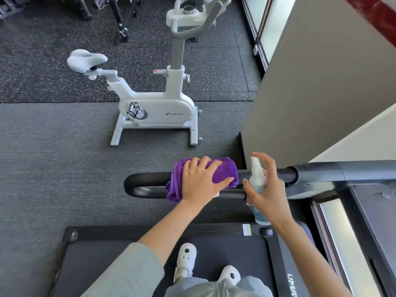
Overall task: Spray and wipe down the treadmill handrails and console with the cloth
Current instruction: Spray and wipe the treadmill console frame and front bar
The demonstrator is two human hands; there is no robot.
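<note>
Hidden or cut off: console (pixel 364 202) at the right edge, only partly in frame, its surface pale with glare and unreadable; spray bottle (pixel 258 189), white, its label mostly covered by the right hand (pixel 267 189), its base showing below the palm; handrail (pixel 147 183), a black looped bar, its middle stretch covered by cloth and hand; lettering on the treadmill side rail cut off at the lower edge; both feet in white clogs (pixel 186 260) partly hidden under grey trouser legs.

Hands: left hand (pixel 201 181) laid over the purple cloth (pixel 225 170), fingers spread and bent down over it, pressing it onto the handrail; the cloth is bunched, draped over both bars of the loop; right hand just beside it, fingers curled round the bottle, one finger raised above the nozzle (pixel 255 160); bottle upright in front of the rail.

Surroundings: treadmill belt (pixel 96 258), black, underfoot; white exercise bike (pixel 156 103) on grey floor beyond the rail, well apart; grey wall panel (pixel 310 82) at upper right; dark rack legs (pixel 122 20) at the top edge, blurred.
</note>
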